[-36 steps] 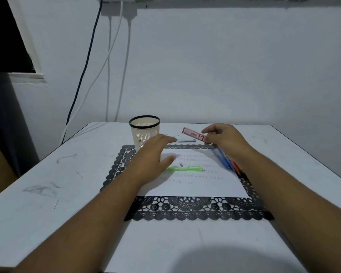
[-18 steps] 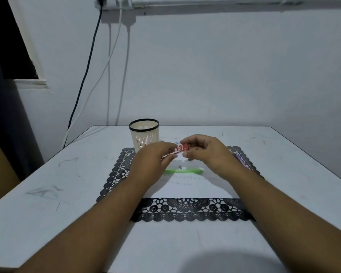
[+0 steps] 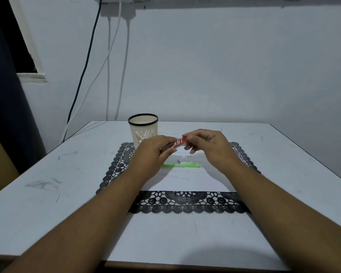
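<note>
A white desk against a pale wall, set with a mat, paper, a pencil and a cup.

The desk (image 3: pixel 47 194) carries grey scuff marks (image 3: pixel 41 184) on its left part. A black lace mat (image 3: pixel 185 201) lies in the middle, with 1 white sheet of paper (image 3: pixel 185 184) on top showing faint rows of writing. A green pencil (image 3: pixel 182 165) lies flat across the sheet, with a small dark speck (image 3: pixel 178 160) just behind it. A cream mesh cup (image 3: pixel 143 129) with a black rim stands upright at the mat's far left corner. On the wall (image 3: pixel 224 66), 1 dark cable (image 3: pixel 83 75) and 2 white cables (image 3: pixel 124 75) hang down behind the desk. A dark window opening (image 3: pixel 18 36) sits at upper left.
</note>
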`<state>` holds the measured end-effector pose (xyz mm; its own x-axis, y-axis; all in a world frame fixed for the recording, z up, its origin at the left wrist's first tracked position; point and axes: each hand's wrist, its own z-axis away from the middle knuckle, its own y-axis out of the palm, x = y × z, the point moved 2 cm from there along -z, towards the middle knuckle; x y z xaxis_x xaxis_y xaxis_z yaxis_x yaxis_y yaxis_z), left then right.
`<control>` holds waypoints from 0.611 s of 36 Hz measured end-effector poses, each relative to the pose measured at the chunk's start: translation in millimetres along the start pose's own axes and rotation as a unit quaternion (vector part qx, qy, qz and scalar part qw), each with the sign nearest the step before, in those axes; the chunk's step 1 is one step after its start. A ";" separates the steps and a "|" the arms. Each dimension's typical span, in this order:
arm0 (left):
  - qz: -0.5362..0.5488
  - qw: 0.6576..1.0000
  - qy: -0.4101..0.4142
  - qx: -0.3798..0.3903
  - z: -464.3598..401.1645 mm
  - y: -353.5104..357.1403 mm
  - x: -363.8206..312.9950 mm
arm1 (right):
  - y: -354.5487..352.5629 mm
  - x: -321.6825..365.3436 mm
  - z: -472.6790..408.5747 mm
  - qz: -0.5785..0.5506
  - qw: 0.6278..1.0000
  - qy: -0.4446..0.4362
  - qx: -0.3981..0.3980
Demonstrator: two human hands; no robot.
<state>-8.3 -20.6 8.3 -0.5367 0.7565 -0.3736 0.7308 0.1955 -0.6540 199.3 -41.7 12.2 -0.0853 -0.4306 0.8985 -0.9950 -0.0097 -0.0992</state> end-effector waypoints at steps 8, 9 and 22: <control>-0.059 0.998 0.004 -0.007 -3.3 3.7 1.5 | 2.2 -13.9 -4.4 -0.096 0.985 0.130 -0.063; -0.067 0.998 0.002 -0.006 -4.3 2.8 3.2 | 2.0 -15.5 -4.2 -0.100 0.982 0.147 -0.063; -0.056 0.997 0.030 -0.038 -0.5 -1.0 2.9 | 13.8 -19.9 -0.3 -0.209 0.945 0.244 -0.069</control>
<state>-10.4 -18.3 8.2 -0.5916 0.7633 -0.2595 0.6993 0.3257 -0.6363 187.3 -33.0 -6.9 0.3367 0.0515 0.9402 -0.9413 0.0460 0.3345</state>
